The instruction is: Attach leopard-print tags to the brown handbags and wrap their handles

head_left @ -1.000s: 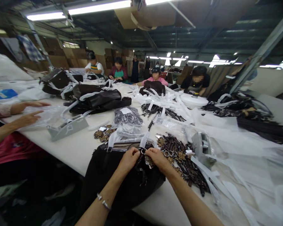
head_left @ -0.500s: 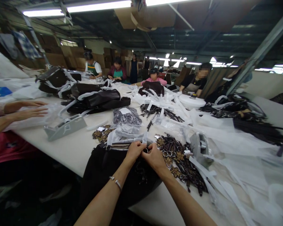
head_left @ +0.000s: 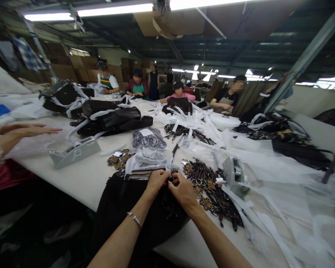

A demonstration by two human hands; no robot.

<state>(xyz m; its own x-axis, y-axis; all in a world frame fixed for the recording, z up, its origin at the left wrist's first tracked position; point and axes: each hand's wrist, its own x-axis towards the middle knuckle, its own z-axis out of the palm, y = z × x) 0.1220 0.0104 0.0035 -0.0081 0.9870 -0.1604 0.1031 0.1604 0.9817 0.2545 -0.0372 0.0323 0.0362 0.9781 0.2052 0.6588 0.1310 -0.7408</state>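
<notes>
A black handbag (head_left: 123, 212) stands upright at the table edge in front of me, its zipped opening facing up and white wrapping on its handle. At the right end of that opening my left hand (head_left: 157, 181) is closed in a pinch. Close beside it my right hand (head_left: 184, 191) pinches too, thumb and forefinger bent. Between their fingertips shows a small metal key ring (head_left: 171, 179). A dark braided charm (head_left: 170, 206) hangs below against the bag, hard to make out. Just right of my hands lies a pile of braided charms (head_left: 212, 186) with rings and patterned flower shapes.
Grey tape dispensers stand left (head_left: 75, 152) and right (head_left: 234, 173). A plastic bag of dark parts (head_left: 147, 139) lies behind the handbag. Further back are wrapped black bags (head_left: 111, 117) and white strips (head_left: 184, 117). A co-worker's hands (head_left: 30, 131) rest over clear plastic at left; other people sit beyond.
Both my hands stay at the bag's opening; the right fingers have shifted slightly and the ring shows more clearly. The co-worker's hands at left have moved over the plastic.
</notes>
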